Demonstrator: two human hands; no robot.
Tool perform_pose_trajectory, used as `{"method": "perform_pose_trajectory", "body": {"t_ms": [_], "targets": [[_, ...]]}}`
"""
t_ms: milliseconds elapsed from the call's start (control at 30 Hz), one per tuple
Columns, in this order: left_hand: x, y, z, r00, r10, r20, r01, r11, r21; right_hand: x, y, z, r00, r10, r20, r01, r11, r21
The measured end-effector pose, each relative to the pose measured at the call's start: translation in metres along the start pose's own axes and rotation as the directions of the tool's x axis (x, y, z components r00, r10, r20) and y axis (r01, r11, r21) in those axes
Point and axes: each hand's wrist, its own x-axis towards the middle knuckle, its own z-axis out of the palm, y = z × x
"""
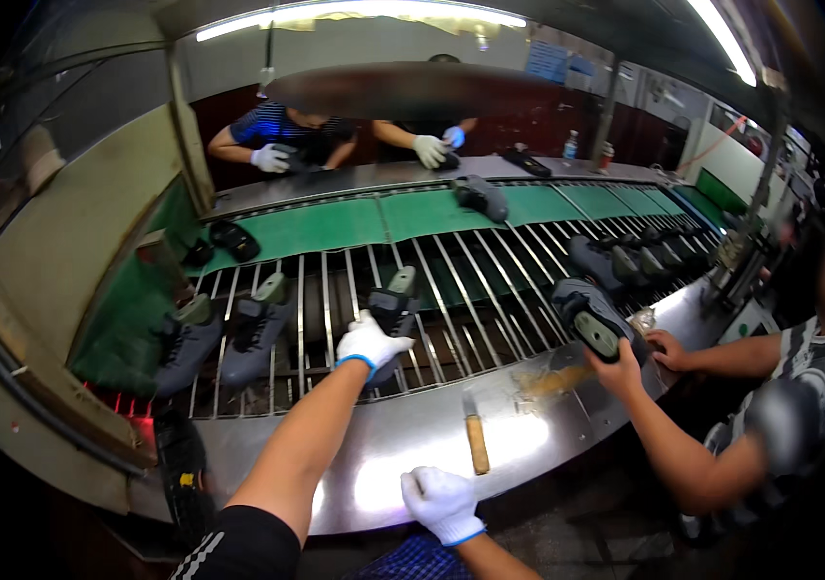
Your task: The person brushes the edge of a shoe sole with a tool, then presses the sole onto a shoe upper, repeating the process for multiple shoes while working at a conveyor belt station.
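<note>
My left hand, in a white knitted glove with a blue cuff, is stretched out over the rod conveyor. It is closed round the side of a dark grey shoe, which has a pale green last in its opening. The glove hides the middle of the shoe. My right hand, gloved the same way, is curled at the front edge of the metal ledge, and nothing shows in it. A knife with a wooden handle lies on the ledge, just beyond that hand.
Two more lasted shoes stand on the rods at left. At right, a co-worker's bare hand holds a shoe near a row of shoes. Behind runs a green belt with shoes; two people work beyond it.
</note>
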Motion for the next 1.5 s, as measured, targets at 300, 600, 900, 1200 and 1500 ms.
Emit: {"method": "perform_pose_trajectory", "body": {"t_ms": [300,600,900,1200,1500], "targets": [[0.021,-0.031,0.015,0.997,0.046,0.061,-0.006,0.843,-0.538,0.004,-0.004,-0.003,0.999,0.045,-0.019,-0.044,0.998,0.046],[-0.085,-0.070,-0.050,0.828,0.240,0.507,0.509,0.055,-0.859,-0.007,0.001,0.004,0.999,0.039,-0.034,-0.039,0.999,-0.009],[-0.279,-0.089,-0.183,0.688,0.662,0.296,-0.472,0.719,-0.510,0.017,-0.051,-0.059,0.493,-0.004,0.870,-0.835,-0.285,0.471],[-0.241,-0.277,-0.154,0.806,0.254,-0.536,-0.072,0.939,0.336,-0.163,-0.025,-0.053,0.436,-0.092,0.895,-0.665,-0.703,0.251],[-0.189,-0.337,-0.163,0.988,-0.108,-0.115,0.111,0.994,0.019,-0.188,0.030,-0.023,0.385,-0.197,0.902,-0.753,-0.632,0.184]]}}
